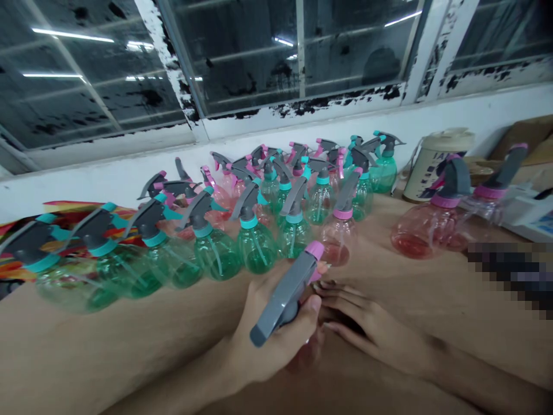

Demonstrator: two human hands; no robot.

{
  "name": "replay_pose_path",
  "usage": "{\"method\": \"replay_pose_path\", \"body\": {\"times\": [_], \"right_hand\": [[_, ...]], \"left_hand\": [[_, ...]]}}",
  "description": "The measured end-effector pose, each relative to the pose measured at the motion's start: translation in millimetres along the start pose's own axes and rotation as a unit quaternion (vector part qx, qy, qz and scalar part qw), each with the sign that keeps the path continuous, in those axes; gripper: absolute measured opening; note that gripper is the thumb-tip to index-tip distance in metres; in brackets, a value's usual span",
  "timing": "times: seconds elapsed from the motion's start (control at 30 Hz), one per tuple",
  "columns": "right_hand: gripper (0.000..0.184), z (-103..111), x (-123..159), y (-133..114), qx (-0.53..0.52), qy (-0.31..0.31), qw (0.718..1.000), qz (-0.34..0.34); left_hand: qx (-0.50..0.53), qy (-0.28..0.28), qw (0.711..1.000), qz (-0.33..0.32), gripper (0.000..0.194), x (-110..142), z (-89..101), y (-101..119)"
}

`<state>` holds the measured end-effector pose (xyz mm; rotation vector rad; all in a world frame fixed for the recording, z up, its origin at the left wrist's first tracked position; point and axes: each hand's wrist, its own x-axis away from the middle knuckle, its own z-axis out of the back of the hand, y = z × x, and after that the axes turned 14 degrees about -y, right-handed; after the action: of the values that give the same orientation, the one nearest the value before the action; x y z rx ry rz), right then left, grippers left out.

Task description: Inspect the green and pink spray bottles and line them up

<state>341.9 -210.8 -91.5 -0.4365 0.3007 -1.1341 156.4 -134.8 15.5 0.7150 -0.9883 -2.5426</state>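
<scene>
My left hand [263,346] is wrapped round the neck of a spray bottle [285,302], just below its grey head with a pink nozzle. Most of the bottle's pinkish body is hidden by my fingers and the spray head. Beside it, on the right, my right hand [367,320] has its fingers stretched towards the bottle; whether the fingertips touch it I cannot tell. Just beyond my hands stands a pink-collared spray bottle [339,239] with a little red liquid. A green spray bottle [257,248] with a turquoise collar stands in the front row to its left.
Several more green and pink spray bottles crowd the table [142,346] towards the wall. Two pink spray bottles [421,230] stand apart at the right, near a beige canister [438,164] and a white device [529,213]. Colourful plastic wrapping [73,213] lies at far left. Windows rise behind.
</scene>
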Motion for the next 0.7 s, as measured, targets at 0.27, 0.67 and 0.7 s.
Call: {"method": "replay_pose_path", "body": {"times": [0.27,0.67,0.7], "right_hand": [[0.038,3.6,-1.1,-2.7,-0.003,0.001,1.000,0.003],[0.037,3.9,-1.5,-2.8,-0.015,0.013,1.000,0.010],[0.037,3.8,-1.4,-2.5,-0.017,0.016,1.000,0.011]], "left_hand": [[-0.001,-0.020,1.000,0.018,0.017,1.3,0.5,-1.1],[-0.016,-0.009,0.999,0.040,0.026,0.0,0.4,0.6],[-0.028,-0.006,0.998,0.053,0.023,-0.2,0.6,1.1]]}}
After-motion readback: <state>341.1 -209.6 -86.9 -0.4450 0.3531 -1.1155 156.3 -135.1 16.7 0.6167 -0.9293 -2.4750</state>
